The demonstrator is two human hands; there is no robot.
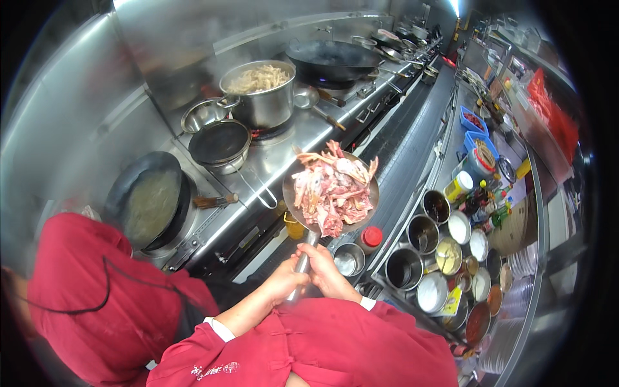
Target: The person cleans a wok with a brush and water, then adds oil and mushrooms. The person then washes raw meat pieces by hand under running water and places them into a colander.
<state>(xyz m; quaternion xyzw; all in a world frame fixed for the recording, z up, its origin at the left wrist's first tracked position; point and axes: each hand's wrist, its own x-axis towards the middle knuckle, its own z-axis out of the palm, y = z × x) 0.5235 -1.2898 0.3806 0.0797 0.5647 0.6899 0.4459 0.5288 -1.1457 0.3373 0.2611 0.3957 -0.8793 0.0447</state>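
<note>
Both my hands grip the metal handle (302, 266) of a large round skimmer or scoop (289, 196) in front of my body. My left hand (284, 279) wraps the handle from the left, and my right hand (320, 267) closes on it from the right, slightly higher up. Heaped on the round head are raw chopped poultry pieces (333, 191), pink and pale, some jutting past the rim. The load hangs over the gap between the stove's front edge and the counter on the right. Most of the scoop's bowl is hidden under the meat.
On the steel stove (271, 164) stand a steaming stockpot (263, 106) of pale food, a large black wok (333, 60) and a wok of cloudy liquid (152, 208). A co-worker in red (106, 300) is at my left. Seasoning containers (432, 291) crowd the right counter.
</note>
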